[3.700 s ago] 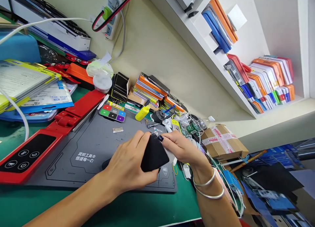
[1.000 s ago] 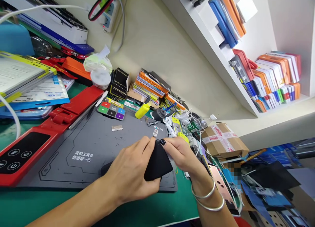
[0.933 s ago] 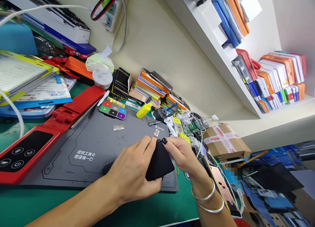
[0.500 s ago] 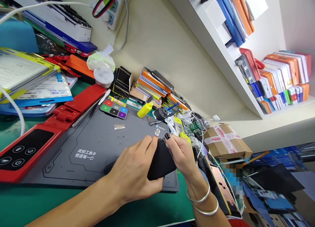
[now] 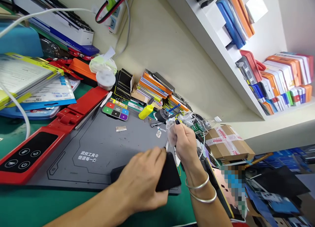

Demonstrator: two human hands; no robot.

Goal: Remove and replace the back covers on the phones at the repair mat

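My left hand (image 5: 145, 177) is wrapped over a flat black phone-like slab (image 5: 169, 176), whose ends stick out on both sides of the fingers. It is held tilted over the front edge of a grey work mat (image 5: 103, 135). Off the slab's upper right end, my right hand (image 5: 185, 141) is closed in a pinch on a crumpled, translucent piece of film (image 5: 171, 133). Two silver bangles circle the right wrist. Whether the film still touches the slab is hard to make out.
A red hinged tool (image 5: 49, 135) with a black button panel lies at left. Behind are a coloured square palette (image 5: 115, 111), a yellow bottle (image 5: 146, 111) and stacked boxes (image 5: 155, 86). To the right stand a taped carton (image 5: 227, 141) and cluttered cables, beneath a shelf (image 5: 221, 53).
My right hand has moved up and away from the black slab, and pale film now shows in its pinch. My left hand and the slab have shifted slightly right and down.
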